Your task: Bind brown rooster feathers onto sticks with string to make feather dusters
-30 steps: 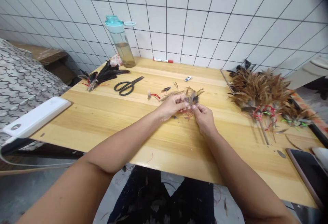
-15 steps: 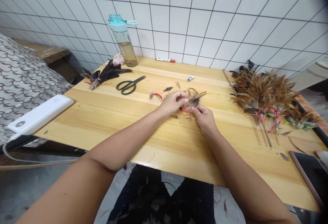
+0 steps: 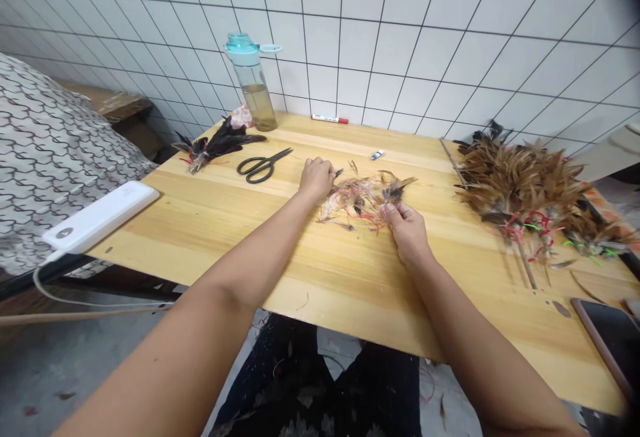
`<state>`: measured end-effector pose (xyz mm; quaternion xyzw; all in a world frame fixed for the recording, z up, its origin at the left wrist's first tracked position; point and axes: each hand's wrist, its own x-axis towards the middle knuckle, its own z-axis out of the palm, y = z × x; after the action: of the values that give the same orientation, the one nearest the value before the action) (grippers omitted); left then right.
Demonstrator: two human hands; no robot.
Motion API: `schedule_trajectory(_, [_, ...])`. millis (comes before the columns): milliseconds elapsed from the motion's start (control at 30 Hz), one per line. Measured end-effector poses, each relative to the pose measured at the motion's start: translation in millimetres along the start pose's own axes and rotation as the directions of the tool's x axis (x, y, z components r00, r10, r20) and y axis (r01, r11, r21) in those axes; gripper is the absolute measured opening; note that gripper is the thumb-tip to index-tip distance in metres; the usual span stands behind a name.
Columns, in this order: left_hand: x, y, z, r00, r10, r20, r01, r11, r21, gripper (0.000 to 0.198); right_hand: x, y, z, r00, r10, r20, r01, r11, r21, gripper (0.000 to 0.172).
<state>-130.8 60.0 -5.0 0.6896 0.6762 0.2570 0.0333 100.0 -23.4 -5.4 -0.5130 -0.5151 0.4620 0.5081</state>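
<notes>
While a small feather bunch (image 3: 394,192) is held at its base between the thumb and fingers of the right hand (image 3: 409,230), the left hand (image 3: 317,178) has been drawn off it and placed at the left side of the feather scraps (image 3: 360,187). By this parting, the bunch is left in the grip of one hand alone; a pause in its two-handed handling may be inferred. The spot where a red-tied tuft was visible half a second earlier is now covered by the left hand; whether anything is grasped there cannot be told, since the fingertips are hidden.

The left hand is turned back upward, its knuckles bent and its fingers curled toward the table (image 3: 330,297). The right forearm is angled inward, and the tips of the held bunch are pointed away and to the right. Between the hands, the scraps are exposed, mixed with red thread (image 3: 370,216). Farther left, scissors (image 3: 271,159) are laid near a dark feather bunch (image 3: 220,144), behind which a bottle (image 3: 257,97) is stood. At the far right, brown feather bunches (image 3: 520,184) are heaped.
</notes>
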Motion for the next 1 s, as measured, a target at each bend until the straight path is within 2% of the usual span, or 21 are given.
schedule_trajectory(133, [-9.5,7.8,-10.8,0.992,0.096,-0.088,-0.107,0.984,-0.141,0.012,4.6,1.6,-3.2,0.998,-0.036,-0.048,0.036,0.999,-0.016,0.035])
schedule_trajectory(233, [-23.5,22.3,-21.4,0.969,0.246,-0.035,-0.246,0.923,-0.295,0.011,7.2,2.3,-5.3,0.996,-0.047,-0.076,0.043,0.998,-0.049,0.034])
schedule_trajectory(367, [-40.4,43.0,-28.3,0.872,0.489,-0.001,-0.449,0.800,-0.398,0.012,6.9,1.1,-5.6,0.995,-0.050,-0.083,0.043,0.995,-0.088,0.031])
schedule_trajectory(467, [-46.4,52.4,-28.1,0.800,0.600,-0.005,-0.553,0.733,-0.397,0.013,5.1,-0.8,-5.2,0.994,-0.081,-0.068,0.072,0.988,-0.135,0.029])
schedule_trajectory(567, [-49.7,57.3,-27.9,0.763,0.646,-0.020,-0.604,0.702,-0.377,0.013,4.2,-1.7,-5.4,0.991,-0.122,-0.046,0.110,0.973,-0.201,0.028])
schedule_trajectory(733, [-53.6,61.2,-29.3,0.754,0.656,-0.038,-0.628,0.702,-0.337,0.015,4.3,0.0,-5.2,0.989,-0.139,-0.040,0.122,0.950,-0.286,0.028])
schedule_trajectory(1000, [-58.8,68.5,-29.2,0.725,0.682,-0.099,-0.689,0.715,-0.123,0.014,2.5,-0.5,-3.2,0.994,-0.083,0.073,0.100,0.956,-0.276,0.029])
